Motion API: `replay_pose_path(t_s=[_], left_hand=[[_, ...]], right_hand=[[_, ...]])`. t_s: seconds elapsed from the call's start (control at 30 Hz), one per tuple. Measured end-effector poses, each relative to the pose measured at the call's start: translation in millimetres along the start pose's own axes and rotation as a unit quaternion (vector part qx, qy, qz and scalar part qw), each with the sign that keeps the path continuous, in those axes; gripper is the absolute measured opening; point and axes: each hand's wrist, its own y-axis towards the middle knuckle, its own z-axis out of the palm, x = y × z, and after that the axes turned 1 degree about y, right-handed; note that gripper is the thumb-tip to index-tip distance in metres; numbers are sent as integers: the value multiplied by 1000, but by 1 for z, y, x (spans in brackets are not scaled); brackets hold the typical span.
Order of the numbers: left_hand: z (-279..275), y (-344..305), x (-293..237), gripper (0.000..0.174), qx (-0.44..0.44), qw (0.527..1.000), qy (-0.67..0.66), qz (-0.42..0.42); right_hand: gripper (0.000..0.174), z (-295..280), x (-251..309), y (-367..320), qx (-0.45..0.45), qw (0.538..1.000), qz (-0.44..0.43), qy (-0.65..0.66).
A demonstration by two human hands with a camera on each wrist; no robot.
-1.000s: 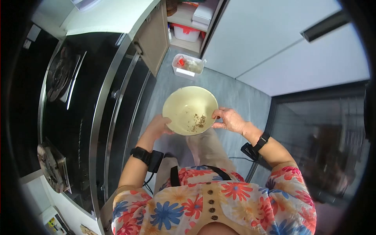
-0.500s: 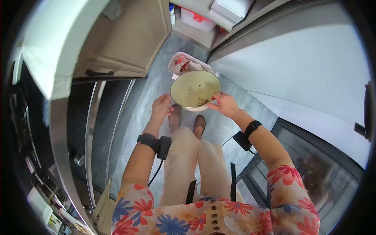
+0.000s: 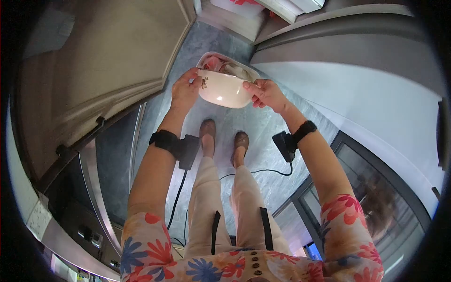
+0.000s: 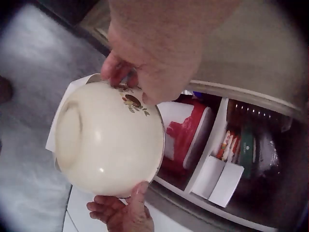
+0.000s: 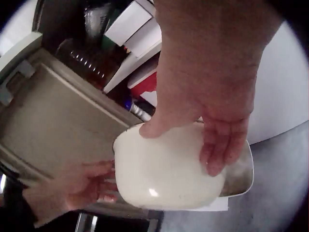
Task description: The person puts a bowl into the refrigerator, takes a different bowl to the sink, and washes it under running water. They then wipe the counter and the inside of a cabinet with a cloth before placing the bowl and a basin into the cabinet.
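A cream bowl (image 3: pixel 223 90) with a small floral print is tipped over a white bin (image 3: pixel 256 73) on the floor, its outer side facing the body and its inside hidden. The left hand (image 3: pixel 186 89) grips its left rim with the thumb on the outer wall. On the right rim, the right hand (image 3: pixel 268 95) pinches with its thumb on the outside. The left wrist view shows the bowl's rounded base (image 4: pixel 70 133) and print. Crumpled bags (image 3: pixel 235 70) and something red lie in the bin.
A beige cabinet door (image 3: pixel 94 61) stands at the left. Shelves with a red and white box (image 4: pixel 186 125) and white cartons (image 4: pixel 224 183) are beyond the bin. White panels (image 3: pixel 347 84) stand at the right. Two feet (image 3: pixel 207 129) stand on the grey floor, with black cables near the legs.
The bowl has moved forward over the bin and tipped away from the body, hiding the brown bits inside. The left hand, off the bowl half a second ago, grips its rim again.
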Motion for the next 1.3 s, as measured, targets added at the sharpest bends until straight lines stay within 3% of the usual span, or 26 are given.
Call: replay_pose_path(t_s=[0.07, 0.17, 0.27, 0.4, 0.47, 0.6, 0.67, 0.73, 0.77, 0.87, 0.93, 1.03, 1.1, 1.2, 1.3], left_hand=[[-6, -6, -11, 34, 33, 999, -18, -27], [-5, -11, -16, 34, 48, 996, -52, -55], [-5, -15, -14, 40, 89, 992, -83, -36], [-10, -33, -14, 42, 76, 988, -135, -28], [-17, -49, -17, 42, 100, 978, -156, -100], [-24, -90, -10, 47, 111, 953, -236, -151], [-25, -108, -12, 57, 141, 888, -301, -319], [-17, -126, 0, 68, 195, 832, -372, -363], [-9, -135, 6, 72, 214, 822, -378, -368], [7, -161, 10, 72, 252, 793, -417, -367], [20, -180, 12, 65, 230, 774, -453, -378], [29, -214, 13, 51, 206, 730, -559, -335], [36, -227, 28, 42, 177, 701, -645, -248], [29, -236, 33, 43, 91, 725, -637, -246], [13, -236, 35, 46, 54, 759, -605, -236]], right_hand=[[62, -7, 3, 10, 69, 993, 84, 56], [67, -21, 8, 20, 110, 982, 121, 100], [70, -29, 9, 26, 123, 972, 163, 115], [67, -33, 6, 22, 115, 963, 185, 159], [66, -27, 5, 16, 102, 979, 150, 88], [62, -11, -8, -11, 107, 986, 125, 27], [56, 5, -18, -34, 36, 974, -76, -212], [51, 14, -25, -57, 20, 952, -120, -282], [46, 19, -28, -68, 2, 925, -158, -345], [41, 25, -37, -99, -6, 926, -221, -305], [39, 25, -36, -116, 14, 917, -240, -320], [36, 26, -28, -125, 60, 889, -293, -345], [35, 32, -27, -127, 85, 873, -321, -358], [37, 31, -17, -127, 143, 851, -334, -379], [40, 22, -4, -138, 155, 876, -358, -284]])
